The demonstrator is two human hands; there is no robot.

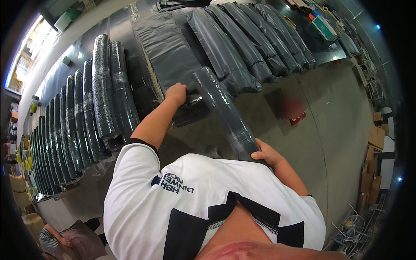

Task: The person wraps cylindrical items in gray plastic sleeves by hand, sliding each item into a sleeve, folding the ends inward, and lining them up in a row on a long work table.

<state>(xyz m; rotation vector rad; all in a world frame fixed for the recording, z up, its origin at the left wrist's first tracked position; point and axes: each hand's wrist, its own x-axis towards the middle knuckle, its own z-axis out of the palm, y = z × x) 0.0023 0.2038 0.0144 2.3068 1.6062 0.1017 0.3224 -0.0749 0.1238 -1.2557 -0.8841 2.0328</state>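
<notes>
My right hand (267, 153) is wrapped round the near end of a dark roll in clear plastic film (225, 110). The roll slants away from my body, its far end resting by the mouth of a dark grey plastic bag (167, 47). That bag lies flat on the table. My left hand (176, 94) is closed on the bag's near edge, with the fingertips partly hidden. To the right of the flat bag, several filled dark bags (223, 50) lie side by side, their near ends over the table edge.
Many film-wrapped rolls (89, 104) lie in a row on the left of the dark table (123, 21). A small green roll (66, 60) sits behind them. On the floor at right is a red object (296, 113); cardboard (370, 173) leans farther right. Another person (71, 238) is at lower left.
</notes>
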